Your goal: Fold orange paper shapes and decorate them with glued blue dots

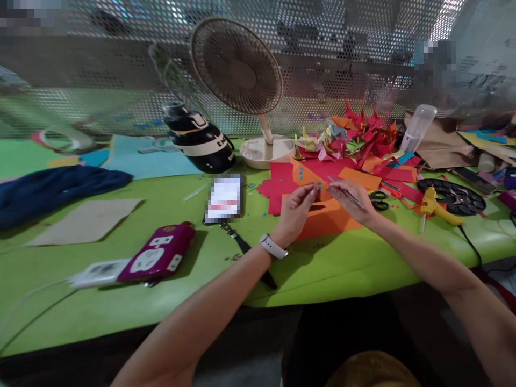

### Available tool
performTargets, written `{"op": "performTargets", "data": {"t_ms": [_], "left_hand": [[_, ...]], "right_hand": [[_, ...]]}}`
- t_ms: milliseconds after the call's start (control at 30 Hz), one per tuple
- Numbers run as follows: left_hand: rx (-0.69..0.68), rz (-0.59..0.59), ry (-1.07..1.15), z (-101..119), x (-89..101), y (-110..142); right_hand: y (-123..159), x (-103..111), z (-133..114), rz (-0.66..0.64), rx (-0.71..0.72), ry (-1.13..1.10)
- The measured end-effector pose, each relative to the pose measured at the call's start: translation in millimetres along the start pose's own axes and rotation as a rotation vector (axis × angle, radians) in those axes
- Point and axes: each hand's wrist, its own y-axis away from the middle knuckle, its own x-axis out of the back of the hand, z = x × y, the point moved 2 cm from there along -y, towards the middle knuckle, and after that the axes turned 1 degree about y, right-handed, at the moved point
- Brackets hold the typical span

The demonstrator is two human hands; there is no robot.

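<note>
Head view: on a green table [330, 269], a black compartment tray [478, 204] at right has contents too small to identify; a black jug [204, 145] hides its own. Reaching forward, the left hand [297, 208] pinches blue-dotted orange paper [307, 175] above red paper [277, 183]; the right hand [350, 198], fingers curled, grips a slim tool [355, 200].
</note>
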Motion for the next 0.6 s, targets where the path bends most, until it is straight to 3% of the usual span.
{"op": "performTargets", "data": {"t_ms": [133, 233, 433, 533, 600], "left_hand": [[0.023, -0.095, -0.010, -4, 0.4, 2], [0.032, -0.116, -0.048, -3, 3.2, 3], [0.076, -0.088, -0.119, 1, 7.4, 6], [0.101, -0.088, -0.136, 1, 7.3, 8], [0.115, -0.086, -0.144, 0, 7.5, 8]], "right_hand": [[-5, 3, 4, -0.012, -0.064, -0.001], [-18, 18, 1, 0.044, -0.114, 0.029], [-42, 68, -9, -0.063, 0.089, 0.175], [-39, 93, 9, -0.103, 0.170, 0.258], [-34, 106, 28, -0.120, 0.145, 0.318]]}}
